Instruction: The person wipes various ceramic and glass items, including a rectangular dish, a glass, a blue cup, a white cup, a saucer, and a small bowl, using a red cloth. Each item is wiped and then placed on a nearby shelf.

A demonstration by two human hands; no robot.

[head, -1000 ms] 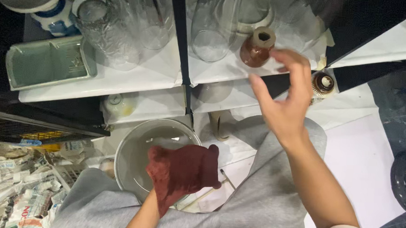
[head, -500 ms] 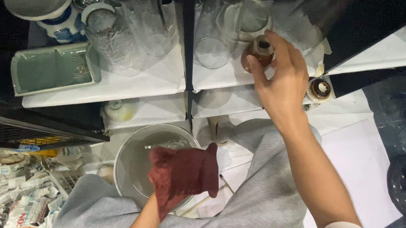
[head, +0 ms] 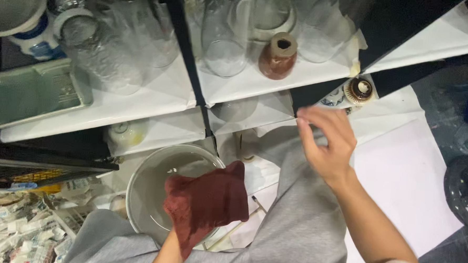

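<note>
Head view: left hand (head: pixel 202 206) wrapped in dark red cloth (head: pixel 210 199), pressing inside round grey bowl (head: pixel 147 188) low down. Right hand (head: pixel 325 143) empty, fingers loose, below small brown vase (head: pixel 278 57) on white shelf (head: pixel 257 82).

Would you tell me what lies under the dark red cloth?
The dark red cloth drapes over the left hand, hiding it entirely; beneath sits a large pale bowl, its right side covered.

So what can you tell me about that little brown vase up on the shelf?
The brown vase is small and squat, with a round reddish-brown belly, a short neck and a paler, greyish collar around a dark open mouth. It looks like glazed ceramic. It stands upright on the white paper-lined shelf, among clear glass vessels. Neither hand touches it.
</note>
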